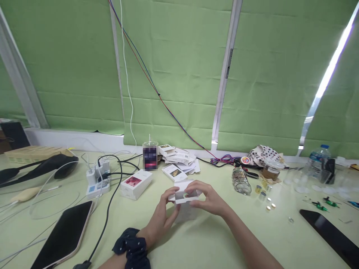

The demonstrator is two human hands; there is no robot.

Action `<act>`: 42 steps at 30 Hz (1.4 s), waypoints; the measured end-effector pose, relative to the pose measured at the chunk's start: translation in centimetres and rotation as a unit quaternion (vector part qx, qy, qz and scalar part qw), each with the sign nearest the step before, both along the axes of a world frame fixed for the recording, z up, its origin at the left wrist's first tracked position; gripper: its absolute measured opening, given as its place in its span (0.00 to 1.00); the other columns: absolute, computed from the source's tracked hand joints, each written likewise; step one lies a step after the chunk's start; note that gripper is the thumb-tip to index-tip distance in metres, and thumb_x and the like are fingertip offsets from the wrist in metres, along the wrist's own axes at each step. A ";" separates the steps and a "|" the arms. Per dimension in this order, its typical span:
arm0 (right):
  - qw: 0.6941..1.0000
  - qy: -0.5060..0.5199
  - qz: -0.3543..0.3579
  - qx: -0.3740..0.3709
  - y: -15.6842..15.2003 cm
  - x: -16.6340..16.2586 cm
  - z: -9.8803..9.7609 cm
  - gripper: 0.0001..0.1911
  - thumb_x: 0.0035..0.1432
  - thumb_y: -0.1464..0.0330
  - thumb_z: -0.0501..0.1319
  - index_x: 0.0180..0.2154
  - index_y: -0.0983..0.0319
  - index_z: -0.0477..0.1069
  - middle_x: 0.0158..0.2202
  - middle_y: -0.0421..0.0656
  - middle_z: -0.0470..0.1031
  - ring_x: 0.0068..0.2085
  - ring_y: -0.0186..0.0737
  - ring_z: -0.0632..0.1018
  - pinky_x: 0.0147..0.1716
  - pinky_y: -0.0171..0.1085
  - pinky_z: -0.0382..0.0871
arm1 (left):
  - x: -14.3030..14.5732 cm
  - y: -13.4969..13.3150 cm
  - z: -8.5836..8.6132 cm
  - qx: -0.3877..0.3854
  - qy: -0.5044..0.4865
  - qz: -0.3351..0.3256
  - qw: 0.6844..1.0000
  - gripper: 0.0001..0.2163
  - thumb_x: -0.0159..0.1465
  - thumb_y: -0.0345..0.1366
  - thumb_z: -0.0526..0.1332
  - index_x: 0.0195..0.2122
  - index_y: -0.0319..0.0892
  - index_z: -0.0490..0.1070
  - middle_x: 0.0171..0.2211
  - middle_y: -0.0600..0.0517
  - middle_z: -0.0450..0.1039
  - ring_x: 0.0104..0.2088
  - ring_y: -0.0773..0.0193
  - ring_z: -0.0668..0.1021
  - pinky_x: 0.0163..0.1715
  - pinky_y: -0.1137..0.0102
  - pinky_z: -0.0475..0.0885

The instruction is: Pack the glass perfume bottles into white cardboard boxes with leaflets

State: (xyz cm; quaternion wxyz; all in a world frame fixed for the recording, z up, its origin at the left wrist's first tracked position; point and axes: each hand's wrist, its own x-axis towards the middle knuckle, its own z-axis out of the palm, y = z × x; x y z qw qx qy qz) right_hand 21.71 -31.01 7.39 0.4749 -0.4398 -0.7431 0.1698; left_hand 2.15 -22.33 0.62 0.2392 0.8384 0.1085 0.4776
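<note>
Between my two hands is a small white cardboard box (185, 201), its top flaps standing up. Something small, pale and green shows inside it, too little to name. My left hand (164, 213) grips the box's left side, fingers curled and thumb below. On the right side, my right hand (209, 198) holds the box with its fingers over the edge and its thumb at the front. Behind the box lies a flat white box with a gold picture (174, 173). A larger white box with a red picture (137, 184) stands to the left of my hands.
White cartons (179, 156) pile up beside a lidded cup (150, 157). A power strip (98, 186) with cables and a tablet (66, 235) lie left. To the right are a glass jar (241, 181), small metal discs (268, 208), a black phone (331, 231) and a water bottle (319, 158).
</note>
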 end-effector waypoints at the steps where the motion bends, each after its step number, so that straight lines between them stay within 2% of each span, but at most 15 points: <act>1: 1.000 0.015 0.003 -0.009 0.0 0.3 -0.1 0.20 0.48 0.60 0.68 0.44 0.58 0.73 0.42 0.43 0.74 0.41 0.40 0.75 0.42 0.39 0.69 | 0.0 0.0 0.1 -0.009 -0.002 0.002 1.000 0.15 0.67 0.31 0.52 0.54 0.47 0.54 0.54 0.43 0.63 0.55 0.57 0.69 0.45 0.63 0.73; 3: 0.998 0.060 -0.023 -0.009 0.2 0.5 -0.5 0.20 0.47 0.62 0.69 0.44 0.58 0.70 0.42 0.43 0.73 0.41 0.40 0.74 0.42 0.39 0.68 | -0.1 0.1 0.2 -0.025 -0.007 0.011 1.000 0.13 0.68 0.32 0.51 0.54 0.47 0.55 0.52 0.44 0.65 0.54 0.58 0.70 0.45 0.64 0.73; 5: 0.991 0.113 -0.071 0.001 0.6 0.1 -0.9 0.13 0.51 0.65 0.65 0.40 0.59 0.69 0.39 0.42 0.72 0.39 0.39 0.73 0.39 0.37 0.68 | -0.1 0.1 0.3 -0.029 -0.018 0.013 0.999 0.13 0.69 0.33 0.50 0.53 0.48 0.55 0.52 0.44 0.65 0.54 0.59 0.70 0.45 0.64 0.72; 7: 0.981 0.149 -0.124 0.006 1.0 -0.7 -1.2 0.10 0.49 0.69 0.63 0.36 0.60 0.67 0.37 0.42 0.71 0.37 0.38 0.72 0.35 0.36 0.68 | -0.1 0.1 0.5 -0.017 -0.026 0.007 0.999 0.13 0.69 0.33 0.50 0.53 0.49 0.55 0.53 0.45 0.63 0.55 0.59 0.68 0.45 0.65 0.72; 11: 0.965 0.172 -0.200 0.004 1.4 -1.9 -1.4 0.13 0.43 0.72 0.62 0.35 0.59 0.66 0.37 0.42 0.69 0.37 0.39 0.70 0.33 0.35 0.68 | -0.2 0.0 1.0 0.034 0.023 0.024 0.999 0.12 0.69 0.31 0.49 0.52 0.49 0.60 0.55 0.45 0.59 0.56 0.58 0.67 0.45 0.67 0.72; 16: 0.956 0.221 -0.193 0.002 1.1 -2.0 -1.5 0.15 0.42 0.71 0.64 0.35 0.60 0.64 0.33 0.40 0.68 0.29 0.34 0.68 0.29 0.35 0.67 | -0.5 -0.1 1.4 0.097 0.066 0.087 0.989 0.10 0.68 0.30 0.49 0.47 0.45 0.65 0.50 0.45 0.58 0.52 0.58 0.68 0.48 0.64 0.71; 22: 0.970 0.215 -0.111 -0.008 0.8 -1.8 -1.9 0.09 0.52 0.68 0.62 0.37 0.61 0.67 0.32 0.42 0.73 0.34 0.38 0.74 0.35 0.38 0.67 | -0.5 -0.3 1.6 0.158 0.046 0.143 0.976 0.11 0.66 0.28 0.53 0.46 0.45 0.69 0.45 0.46 0.60 0.47 0.58 0.70 0.44 0.65 0.71; 25: 0.959 0.239 -0.152 0.014 1.1 -1.8 -2.3 0.12 0.48 0.71 0.63 0.37 0.59 0.67 0.37 0.43 0.70 0.37 0.39 0.72 0.32 0.36 0.68 | -0.4 -0.4 1.8 0.168 0.041 0.127 0.977 0.12 0.65 0.26 0.54 0.48 0.45 0.68 0.47 0.45 0.63 0.48 0.58 0.70 0.45 0.65 0.71; 28: 0.944 0.285 -0.168 0.006 1.4 -1.7 -2.6 0.21 0.44 0.73 0.65 0.42 0.58 0.66 0.42 0.43 0.67 0.35 0.36 0.69 0.30 0.34 0.68 | -0.3 -0.2 1.9 0.168 0.066 0.068 0.981 0.17 0.65 0.24 0.52 0.53 0.46 0.63 0.49 0.45 0.66 0.52 0.58 0.70 0.49 0.64 0.70; 31: 0.948 0.301 -0.092 -0.043 1.5 -1.2 -2.5 0.19 0.45 0.70 0.66 0.43 0.59 0.70 0.37 0.41 0.68 0.31 0.33 0.67 0.32 0.35 0.67 | -0.2 0.0 2.0 0.145 0.066 0.047 0.986 0.18 0.65 0.24 0.52 0.55 0.47 0.60 0.47 0.47 0.70 0.50 0.60 0.72 0.48 0.64 0.71; 33: 0.951 0.296 -0.044 -0.075 1.4 -0.7 -2.3 0.13 0.46 0.66 0.68 0.36 0.60 0.73 0.32 0.40 0.69 0.30 0.33 0.67 0.32 0.35 0.65 | -0.1 0.0 2.0 0.127 0.027 0.074 0.989 0.17 0.64 0.25 0.55 0.52 0.49 0.61 0.44 0.49 0.70 0.48 0.59 0.73 0.47 0.64 0.72; 35: 0.953 0.290 -0.019 -0.088 1.3 -0.3 -2.1 0.10 0.46 0.64 0.69 0.31 0.61 0.74 0.32 0.41 0.71 0.31 0.34 0.68 0.31 0.35 0.64 | 0.0 -0.1 2.0 0.099 -0.032 0.100 0.989 0.16 0.63 0.28 0.59 0.50 0.49 0.61 0.43 0.49 0.67 0.46 0.59 0.73 0.45 0.63 0.73; 37: 0.954 0.285 -0.007 -0.090 1.2 0.0 -1.9 0.10 0.47 0.63 0.69 0.30 0.61 0.74 0.33 0.42 0.72 0.33 0.36 0.70 0.32 0.36 0.63 | 0.2 -0.2 2.1 0.032 -0.074 0.101 0.992 0.17 0.62 0.30 0.61 0.50 0.50 0.61 0.45 0.50 0.62 0.43 0.61 0.74 0.42 0.63 0.74; 40: 0.956 0.277 -0.004 -0.099 1.1 0.1 -1.8 0.09 0.46 0.63 0.69 0.29 0.61 0.75 0.33 0.42 0.72 0.34 0.37 0.70 0.33 0.36 0.63 | 0.3 -0.4 2.4 -0.088 -0.061 0.077 0.991 0.15 0.63 0.34 0.60 0.50 0.50 0.64 0.47 0.50 0.57 0.37 0.67 0.74 0.41 0.65 0.75; 42: 0.956 0.274 -0.010 -0.104 1.1 0.1 -1.8 0.09 0.45 0.64 0.70 0.29 0.61 0.75 0.34 0.42 0.71 0.34 0.37 0.70 0.33 0.36 0.63 | 0.4 -0.4 2.7 -0.129 -0.039 0.066 0.989 0.11 0.63 0.37 0.61 0.47 0.50 0.69 0.47 0.50 0.57 0.39 0.65 0.73 0.42 0.66 0.74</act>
